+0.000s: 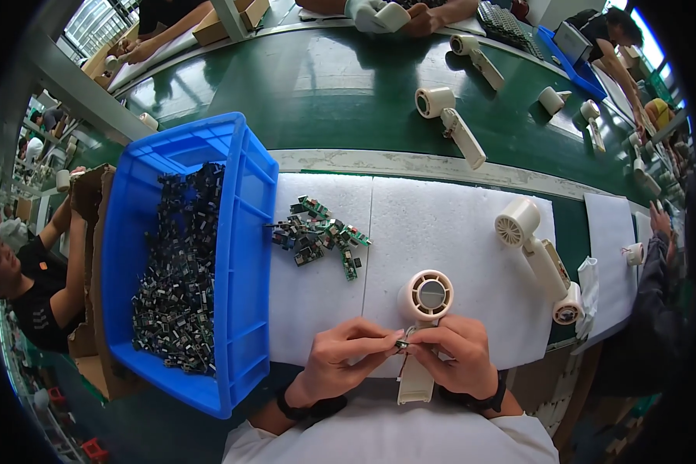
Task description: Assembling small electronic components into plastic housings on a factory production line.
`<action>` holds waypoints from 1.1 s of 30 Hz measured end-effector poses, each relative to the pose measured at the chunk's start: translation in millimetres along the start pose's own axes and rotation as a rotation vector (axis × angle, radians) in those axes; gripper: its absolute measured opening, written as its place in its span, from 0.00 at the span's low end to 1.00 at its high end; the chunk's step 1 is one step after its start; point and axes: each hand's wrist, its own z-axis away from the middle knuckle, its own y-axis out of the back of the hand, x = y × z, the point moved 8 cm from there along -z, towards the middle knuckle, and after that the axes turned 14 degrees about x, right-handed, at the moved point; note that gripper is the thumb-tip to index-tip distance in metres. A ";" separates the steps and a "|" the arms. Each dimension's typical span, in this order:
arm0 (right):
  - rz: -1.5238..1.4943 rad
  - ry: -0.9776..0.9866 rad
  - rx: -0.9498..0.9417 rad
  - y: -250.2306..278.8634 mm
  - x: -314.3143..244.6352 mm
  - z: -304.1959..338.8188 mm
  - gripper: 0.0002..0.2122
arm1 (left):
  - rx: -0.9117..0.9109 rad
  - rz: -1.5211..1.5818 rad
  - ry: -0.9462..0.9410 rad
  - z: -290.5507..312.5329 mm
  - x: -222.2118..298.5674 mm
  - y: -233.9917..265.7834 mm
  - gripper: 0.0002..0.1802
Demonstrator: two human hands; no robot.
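Close in front of me lies a cream handheld fan [428, 295], its round grilled head pointing away and its opened handle [415, 383] toward my body. Over the handle, the fingertips of my left hand [346, 357] and my right hand [458, 354] meet in a pinch. Between them is a small circuit board [401, 345], mostly covered by the fingers; the left hand grips it. The right fingers are closed around the board's other side, where thin wires seem to run from the fan. Exactly what the right fingertips grip is hidden.
At left stands a blue bin [247, 271] full of small circuit boards. A loose pile of circuit boards [317, 236] lies on the white foam sheet [325, 309]. Another fan [537, 259] rests at right beside a white glove [588, 294]. Fans lie on the green conveyor [325, 100]; co-workers surround it.
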 end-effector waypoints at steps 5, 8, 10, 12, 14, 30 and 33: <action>0.061 -0.021 -0.029 -1.0 3.1 -7.0 0.09 | 0.061 -0.027 0.037 -1.2 -4.8 -0.9 0.17; 0.073 -0.031 -0.005 -1.4 0.9 -7.1 0.09 | 0.072 -0.010 0.081 -1.7 -6.8 -2.5 0.16; 0.083 -0.015 0.056 1.9 -1.3 -5.2 0.08 | 0.058 0.015 0.089 -1.2 -6.1 -5.0 0.16; 0.105 0.010 0.074 3.3 3.4 -4.5 0.08 | 0.051 0.021 0.084 -4.5 -7.2 -7.9 0.16; 0.116 0.040 0.073 1.8 2.8 -0.8 0.09 | 0.070 0.011 0.109 -0.5 -6.9 -6.2 0.15; 0.272 0.223 -0.200 -4.6 -28.6 -4.0 0.23 | 0.098 0.293 0.382 -3.8 -25.2 -4.6 0.14; 0.283 0.200 -0.242 -9.0 -34.4 -6.7 0.21 | 0.103 0.377 0.409 -2.5 -28.4 -3.7 0.14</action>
